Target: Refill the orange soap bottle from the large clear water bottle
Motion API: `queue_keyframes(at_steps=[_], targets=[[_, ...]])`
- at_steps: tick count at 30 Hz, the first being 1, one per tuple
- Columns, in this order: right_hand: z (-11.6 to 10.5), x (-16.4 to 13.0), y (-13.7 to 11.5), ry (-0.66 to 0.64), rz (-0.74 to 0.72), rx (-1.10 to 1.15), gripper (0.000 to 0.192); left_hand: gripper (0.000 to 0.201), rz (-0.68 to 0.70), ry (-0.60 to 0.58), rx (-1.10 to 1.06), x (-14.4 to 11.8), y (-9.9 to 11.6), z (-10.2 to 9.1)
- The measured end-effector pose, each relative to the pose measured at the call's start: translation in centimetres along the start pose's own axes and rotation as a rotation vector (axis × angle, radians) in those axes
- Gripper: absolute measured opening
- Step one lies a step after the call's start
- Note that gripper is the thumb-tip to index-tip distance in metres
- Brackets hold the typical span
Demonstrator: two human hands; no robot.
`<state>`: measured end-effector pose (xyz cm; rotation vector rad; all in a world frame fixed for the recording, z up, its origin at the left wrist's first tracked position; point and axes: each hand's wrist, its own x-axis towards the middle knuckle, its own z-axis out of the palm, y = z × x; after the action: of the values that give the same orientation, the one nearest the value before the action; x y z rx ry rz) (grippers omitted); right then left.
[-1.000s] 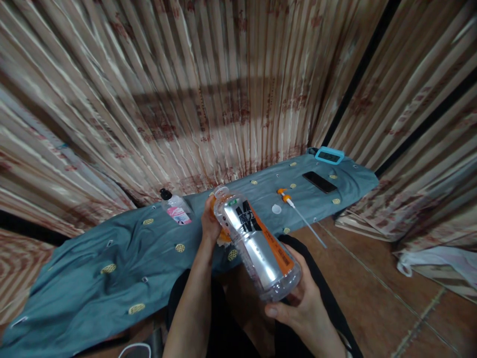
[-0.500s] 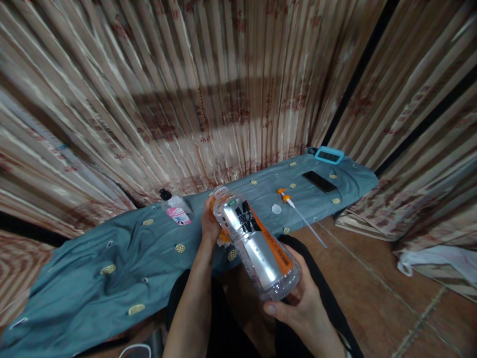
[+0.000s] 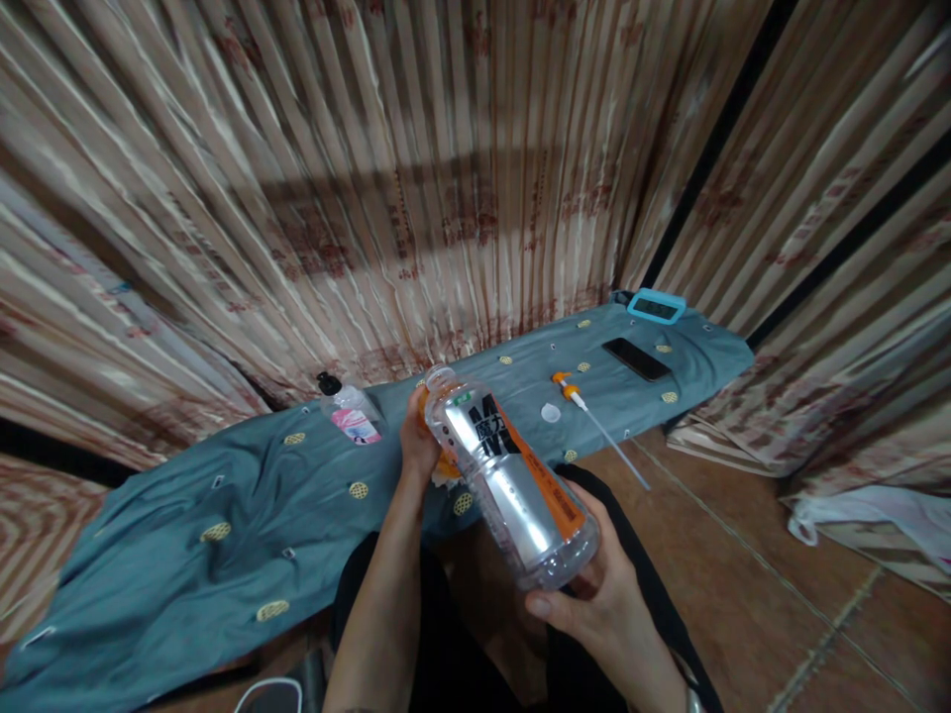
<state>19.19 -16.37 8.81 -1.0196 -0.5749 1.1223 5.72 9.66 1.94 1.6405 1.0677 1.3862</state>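
Observation:
A clear plastic drink bottle (image 3: pixel 512 485) with a silver and orange label lies tilted across the middle, its uncapped mouth toward the upper left. My right hand (image 3: pixel 594 604) is closed round its base. My left hand (image 3: pixel 420 441) is closed beside the bottle's neck on an orange container (image 3: pixel 447 467), mostly hidden behind the bottle. Whether the two touch I cannot tell. To the right, an orange pump head (image 3: pixel 569 388) with a long white tube rests on the cloth, the tube reaching past its edge. A small clear cap (image 3: pixel 551 413) is near it.
A clear bottle with a black top and pink label (image 3: pixel 353 414) lies at the left on the green cloth-covered bench (image 3: pixel 260 475). Farther right are a black phone (image 3: pixel 637 359) and a blue-framed clock (image 3: pixel 657 306). Pleated curtains (image 3: pixel 416 178) hang behind.
Hardly anything differs. Both hands keep their hold, and the clear drink bottle has shifted up very slightly.

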Motion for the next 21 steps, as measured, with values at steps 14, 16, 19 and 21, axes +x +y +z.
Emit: queue_keyframes(at_steps=[14, 16, 19, 21], targets=[[-0.9, 0.3, 0.3, -0.097, -0.007, -0.042, 0.093, 0.048, 0.022, 0.022, 0.025, 0.0, 0.9, 0.0], [-0.7, 0.3, 0.3, -0.093, -0.006, -0.033, 0.095, 0.049, 0.024, 0.031, 0.005, 0.0, 0.8, 0.0], [-0.4, 0.2, 0.2, -0.057, -0.009, -0.004, 0.094, 0.049, -0.004, 0.050, -0.034, 0.0, 0.9, 0.1], [-0.1, 0.2, 0.2, -0.042, -0.003, 0.000, 0.093, 0.048, -0.029, 0.049, -0.043, 0.0, 1.0, 0.1]])
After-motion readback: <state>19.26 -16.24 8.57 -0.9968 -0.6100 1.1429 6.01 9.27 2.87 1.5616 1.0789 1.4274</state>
